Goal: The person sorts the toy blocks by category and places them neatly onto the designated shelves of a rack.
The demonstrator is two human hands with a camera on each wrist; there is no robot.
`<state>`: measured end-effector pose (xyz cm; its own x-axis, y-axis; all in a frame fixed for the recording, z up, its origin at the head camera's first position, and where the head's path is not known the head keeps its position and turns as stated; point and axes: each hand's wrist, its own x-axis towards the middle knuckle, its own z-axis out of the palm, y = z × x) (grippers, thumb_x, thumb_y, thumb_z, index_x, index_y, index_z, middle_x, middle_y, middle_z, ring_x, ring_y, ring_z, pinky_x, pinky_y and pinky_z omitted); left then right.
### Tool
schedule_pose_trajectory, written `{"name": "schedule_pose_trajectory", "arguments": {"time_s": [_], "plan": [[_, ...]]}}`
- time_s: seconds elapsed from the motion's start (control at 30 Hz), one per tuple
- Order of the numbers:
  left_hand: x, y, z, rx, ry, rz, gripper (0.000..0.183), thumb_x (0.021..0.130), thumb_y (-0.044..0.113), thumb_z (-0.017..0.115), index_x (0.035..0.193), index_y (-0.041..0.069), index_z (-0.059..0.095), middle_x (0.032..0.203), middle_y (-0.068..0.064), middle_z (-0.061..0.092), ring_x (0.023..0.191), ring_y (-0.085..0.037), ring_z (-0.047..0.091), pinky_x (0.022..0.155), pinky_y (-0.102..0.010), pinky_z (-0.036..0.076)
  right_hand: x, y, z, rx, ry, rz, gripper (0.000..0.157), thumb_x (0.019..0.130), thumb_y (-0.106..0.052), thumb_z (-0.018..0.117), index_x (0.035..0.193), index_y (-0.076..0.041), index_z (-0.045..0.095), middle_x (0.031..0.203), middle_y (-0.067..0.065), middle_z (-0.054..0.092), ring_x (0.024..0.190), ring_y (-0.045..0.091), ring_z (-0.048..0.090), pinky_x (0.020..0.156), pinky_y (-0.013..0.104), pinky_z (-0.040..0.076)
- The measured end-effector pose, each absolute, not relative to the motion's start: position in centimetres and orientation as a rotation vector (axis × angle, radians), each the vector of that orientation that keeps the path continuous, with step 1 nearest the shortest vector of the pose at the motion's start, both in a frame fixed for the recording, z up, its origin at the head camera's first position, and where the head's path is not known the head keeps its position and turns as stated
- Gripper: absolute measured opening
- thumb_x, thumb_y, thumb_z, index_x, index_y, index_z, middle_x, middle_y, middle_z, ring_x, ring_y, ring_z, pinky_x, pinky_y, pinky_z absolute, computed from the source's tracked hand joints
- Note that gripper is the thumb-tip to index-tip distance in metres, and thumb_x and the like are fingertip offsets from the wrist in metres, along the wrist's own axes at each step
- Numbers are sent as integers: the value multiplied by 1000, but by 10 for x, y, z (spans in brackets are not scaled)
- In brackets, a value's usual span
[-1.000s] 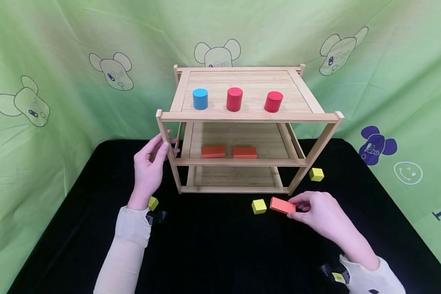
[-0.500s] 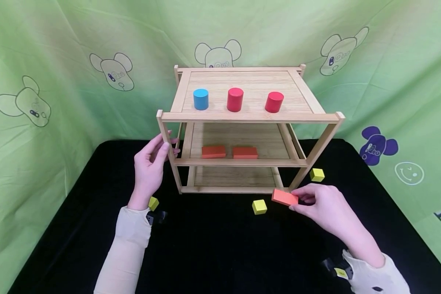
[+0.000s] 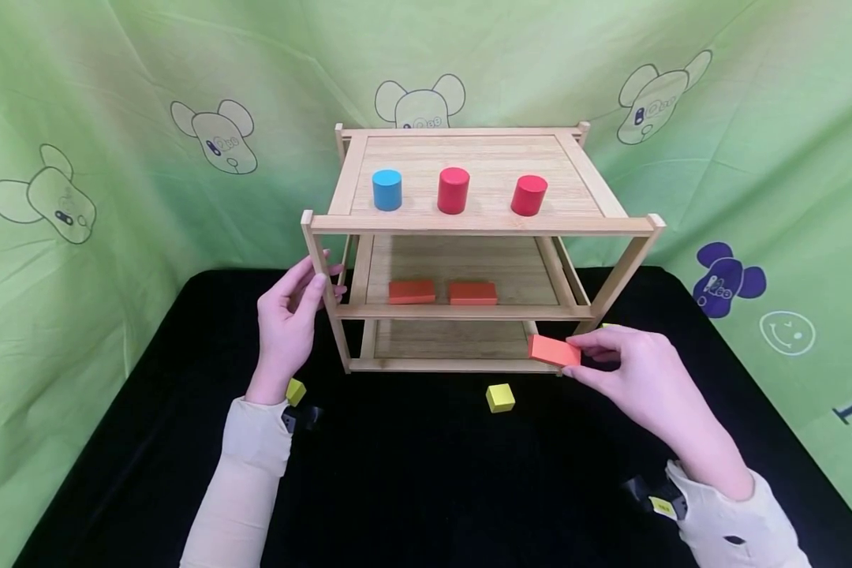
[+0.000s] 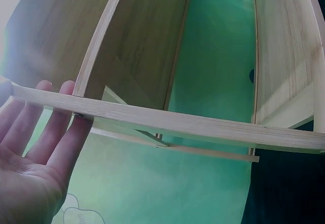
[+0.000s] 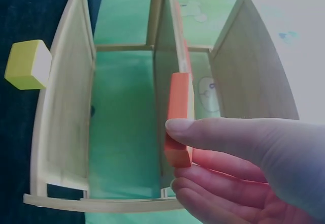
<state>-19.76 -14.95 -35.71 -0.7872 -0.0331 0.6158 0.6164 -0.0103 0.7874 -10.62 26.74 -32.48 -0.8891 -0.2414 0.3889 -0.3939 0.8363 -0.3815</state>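
Note:
My left hand grips the front left post of a three-level wooden shelf rack, thumb in front and fingers behind; in the left wrist view its fingers pass behind the post. My right hand pinches one end of an orange-red rectangular block, held in the air before the rack's lower right corner. In the right wrist view the thumb lies across this block. Two similar blocks, one left and one right, lie side by side on the middle shelf.
A blue cylinder, a taller red cylinder and a shorter red cylinder stand on the top shelf. Yellow cubes lie on the black cloth: one in front, one by the left wrist, another mostly hidden behind the right hand.
My right hand has lifted the orange-red block from near the front yellow cube, up and slightly right, toward the rack's lower right corner. My left hand has stayed on the post.

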Motion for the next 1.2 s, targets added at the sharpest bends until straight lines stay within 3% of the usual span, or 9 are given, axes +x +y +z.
{"name": "schedule_pose_trajectory", "arguments": {"time_s": [0.13,0.23,0.43,0.77,1.2], "plan": [[-197,-149,-357,-606,-1801,-1856,33,106,7,55,137,-1,62,118,-23,70,89,-34,73,84,-39,60,-109,266,-319,505,-2646,641,31,75,-9,91,104,-8,80,94,3,75,79,22,73,70,10,49],[-197,-149,-356,-602,-1795,-1862,33,106,7,55,137,-3,62,117,-24,70,88,-35,73,84,-40,60,-111,265,-314,522,-2617,619,31,75,-9,91,104,-8,80,93,4,75,78,22,73,70,10,48],[-197,-149,-355,-605,-1787,-1875,35,106,7,55,137,-8,59,117,-24,70,88,-35,73,83,-41,60,-116,262,-307,541,-2572,571,32,74,-9,91,103,-7,80,93,6,76,80,23,72,69,20,50],[-197,-150,-356,-615,-1788,-1867,34,106,7,56,137,-2,61,117,-23,70,88,-31,73,84,-49,59,-123,254,-300,529,-2515,559,32,73,-8,92,103,-6,80,89,5,75,76,22,69,67,27,45],[-197,-150,-356,-610,-1794,-1868,33,106,6,55,137,-3,62,117,-23,70,89,-32,73,83,-36,60,-131,248,-294,512,-2493,578,33,73,-9,93,104,-6,81,96,8,76,75,23,71,64,21,45]]}}
